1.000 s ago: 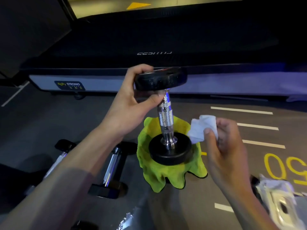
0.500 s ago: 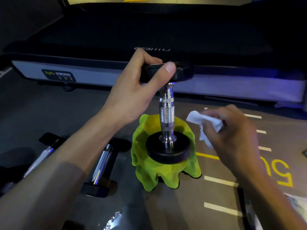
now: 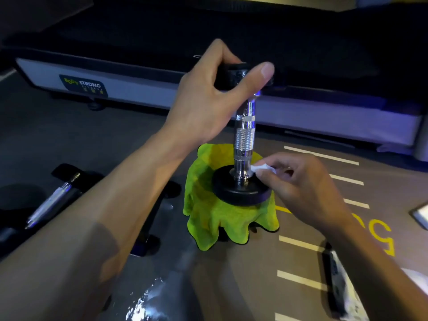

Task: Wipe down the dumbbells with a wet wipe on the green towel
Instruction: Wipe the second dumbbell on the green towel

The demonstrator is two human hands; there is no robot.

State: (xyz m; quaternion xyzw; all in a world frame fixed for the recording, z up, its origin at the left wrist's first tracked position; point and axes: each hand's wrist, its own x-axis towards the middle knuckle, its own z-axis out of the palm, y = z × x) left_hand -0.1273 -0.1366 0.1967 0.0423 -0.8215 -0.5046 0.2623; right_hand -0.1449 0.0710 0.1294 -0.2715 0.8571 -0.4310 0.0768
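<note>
Now the dumbbell [image 3: 243, 144] is stood upright on the green towel [image 3: 208, 218], its top plate gripped by the left hand [image 3: 208, 100]; a wet wipe [image 3: 262, 169], pinched by the right hand [image 3: 298, 188], is pressed to the handle's base. Heavy, rigid, probably slick chrome: best steadied by the plate.

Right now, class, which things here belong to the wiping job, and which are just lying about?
In the job:
dumbbell
wipe
towel
left hand
right hand

Lying about:
spare dumbbell
treadmill
</note>
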